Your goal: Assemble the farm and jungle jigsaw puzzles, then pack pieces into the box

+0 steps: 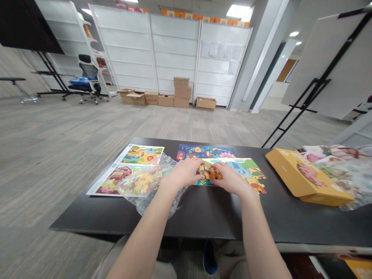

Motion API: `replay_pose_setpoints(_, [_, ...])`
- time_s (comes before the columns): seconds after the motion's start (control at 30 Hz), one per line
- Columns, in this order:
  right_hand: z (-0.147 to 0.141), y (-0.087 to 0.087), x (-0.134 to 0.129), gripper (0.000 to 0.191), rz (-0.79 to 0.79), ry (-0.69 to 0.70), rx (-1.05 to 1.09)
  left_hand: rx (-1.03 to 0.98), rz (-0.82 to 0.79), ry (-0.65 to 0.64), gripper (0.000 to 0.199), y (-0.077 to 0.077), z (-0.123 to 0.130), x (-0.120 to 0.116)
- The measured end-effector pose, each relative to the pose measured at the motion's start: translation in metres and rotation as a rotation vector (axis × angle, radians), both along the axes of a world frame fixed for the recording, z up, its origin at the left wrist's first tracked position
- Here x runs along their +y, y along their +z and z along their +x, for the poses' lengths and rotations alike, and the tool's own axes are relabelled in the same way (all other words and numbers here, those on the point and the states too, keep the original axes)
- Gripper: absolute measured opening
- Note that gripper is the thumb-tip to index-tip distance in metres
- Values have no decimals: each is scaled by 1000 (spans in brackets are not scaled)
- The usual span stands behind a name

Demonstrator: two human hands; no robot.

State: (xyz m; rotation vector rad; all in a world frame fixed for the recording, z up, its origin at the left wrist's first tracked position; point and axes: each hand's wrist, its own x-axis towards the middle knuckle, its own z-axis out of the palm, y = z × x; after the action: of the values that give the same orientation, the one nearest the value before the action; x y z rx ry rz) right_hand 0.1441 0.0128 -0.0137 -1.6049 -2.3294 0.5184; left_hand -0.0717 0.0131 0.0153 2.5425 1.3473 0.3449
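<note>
"Black tabletop (203, 217) is being seen across the lower frame. What's being handled?"
"At centre, an orange-brown piece (216, 173) is being gripped by the right hand (228, 178), fingers bent, over the colourful puzzle (242, 169)!"
"And the left hand (184, 172)?"
"Being held curled just beside; whether anything is being grasped can't be told. Far right, a yellow box (308, 176) is being shown."

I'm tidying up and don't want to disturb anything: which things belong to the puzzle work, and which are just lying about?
Puzzle work:
- left hand and right hand, over the bright puzzle
- orange piece at the right hand
- likely picture sheets, bagged pieces

Lying about:
- yellow box, apparently set aside
- cardboard boxes
- office chair
</note>
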Motion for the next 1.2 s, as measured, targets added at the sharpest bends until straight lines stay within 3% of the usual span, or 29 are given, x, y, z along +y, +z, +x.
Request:
replay_pose_setpoints(0.3, [2, 0, 0, 55, -17, -42, -2, -167, -25, -13, 45, 11, -8, -1])
replay_pose_setpoints(0.5, [0, 3, 1, 50, -13, -42, -2, -48, -164, -87, 53, 16, -6, -14])
replay_pose_setpoints(0.67, [1, 2, 0, 48, 32, -86, 67, 51, -152, -87, 61, 14, -4, -23])
replay_pose_setpoints(0.8, [10, 1, 2, 34, 42, -118, 249, 72, -176, -53, 69, 14, -8, -25])
replay_pose_setpoints(0.9, [17, 11, -2, 24, -15, -109, 499, 31, -176, -43, 75, 12, -10, -23])
replay_pose_setpoints(1.07, [17, 34, -15, 40, -160, -115, 793, -127, -132, -46, 90, 7, -9, -17])
replay_pose_setpoints(1.2, [6, 33, -13, 43, -178, -146, 840, -278, -81, -105, 91, 8, -6, -16])
